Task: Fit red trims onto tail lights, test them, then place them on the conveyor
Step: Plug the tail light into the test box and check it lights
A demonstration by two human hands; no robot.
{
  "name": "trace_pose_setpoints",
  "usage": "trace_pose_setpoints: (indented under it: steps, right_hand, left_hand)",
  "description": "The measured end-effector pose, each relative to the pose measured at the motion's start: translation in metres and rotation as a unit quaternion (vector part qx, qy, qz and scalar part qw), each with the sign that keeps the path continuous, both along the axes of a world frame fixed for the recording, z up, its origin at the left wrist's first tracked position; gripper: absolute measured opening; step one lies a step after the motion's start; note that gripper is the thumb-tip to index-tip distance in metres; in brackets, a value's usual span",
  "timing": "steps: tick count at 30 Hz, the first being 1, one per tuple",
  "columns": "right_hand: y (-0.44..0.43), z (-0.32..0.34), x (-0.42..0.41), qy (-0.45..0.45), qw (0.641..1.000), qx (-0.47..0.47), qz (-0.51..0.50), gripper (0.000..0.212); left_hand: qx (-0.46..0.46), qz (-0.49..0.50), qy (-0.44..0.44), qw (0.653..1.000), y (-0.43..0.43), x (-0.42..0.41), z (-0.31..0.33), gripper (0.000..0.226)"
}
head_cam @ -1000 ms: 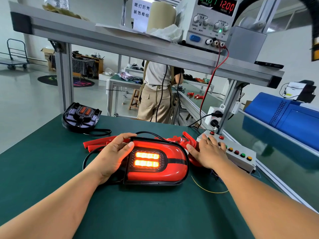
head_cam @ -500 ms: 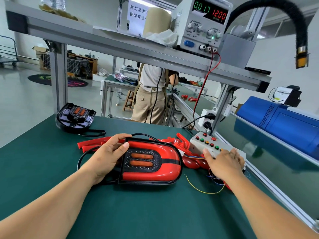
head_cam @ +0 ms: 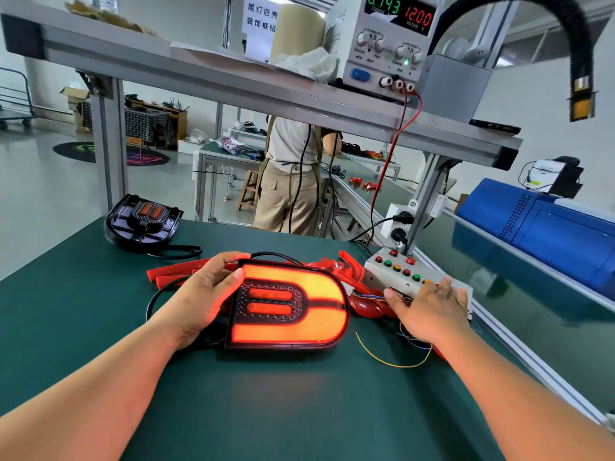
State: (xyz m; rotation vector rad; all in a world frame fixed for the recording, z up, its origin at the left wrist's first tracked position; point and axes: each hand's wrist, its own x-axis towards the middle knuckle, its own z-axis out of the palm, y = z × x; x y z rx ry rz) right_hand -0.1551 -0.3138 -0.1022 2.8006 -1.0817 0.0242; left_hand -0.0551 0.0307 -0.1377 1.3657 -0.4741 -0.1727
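A red tail light (head_cam: 301, 324) lies flat on the green table (head_cam: 100, 311), its outer U-shaped band glowing bright orange-red. My left hand (head_cam: 203, 294) grips its left end, thumb on the top face. My right hand (head_cam: 432, 309) rests fingers spread on the near end of the white button box (head_cam: 399, 272), which carries red, green and yellow buttons. Loose red trims (head_cam: 173, 272) lie behind the light. A second, unlit tail light (head_cam: 143, 221) without red trim sits at the far left of the table.
A power supply (head_cam: 382, 44) on the overhead shelf reads 0.143 and 12.00. Thin coloured wires (head_cam: 392, 361) trail on the table by my right hand. The conveyor (head_cam: 499, 267) runs along the right. A person (head_cam: 289, 181) stands behind the bench.
The centre bars were lit, then the light went dark; now the outer band glows. My right hand slid from the box's far end to its near end. The current reading changed.
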Motion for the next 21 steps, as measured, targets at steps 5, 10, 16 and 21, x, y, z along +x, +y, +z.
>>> trace_pose_setpoints:
  steps: [5, 10, 16, 21]
  right_hand:
    - [-0.0014, -0.0022, -0.0005, -0.013, 1.0, -0.004, 0.002, 0.114]
    - [-0.001, -0.0029, 0.0004, -0.011, 1.0, -0.004, 0.0, 0.115]
    - [0.0011, -0.001, -0.0022, -0.008, 1.0, -0.011, 0.005, 0.111]
    - [0.0035, 0.0006, -0.0035, -0.005, 1.0, -0.009, 0.005, 0.109]
  left_hand:
    - [0.007, 0.001, -0.008, 1.0, -0.0006, -0.0004, 0.0005, 0.029]
    - [0.01, 0.003, -0.008, 1.0, -0.0012, -0.0005, 0.0007, 0.03]
    - [0.013, 0.004, -0.007, 1.0, -0.0017, -0.0013, 0.0017, 0.028]
    - [0.017, 0.008, -0.003, 1.0, -0.0026, -0.0015, 0.0028, 0.026]
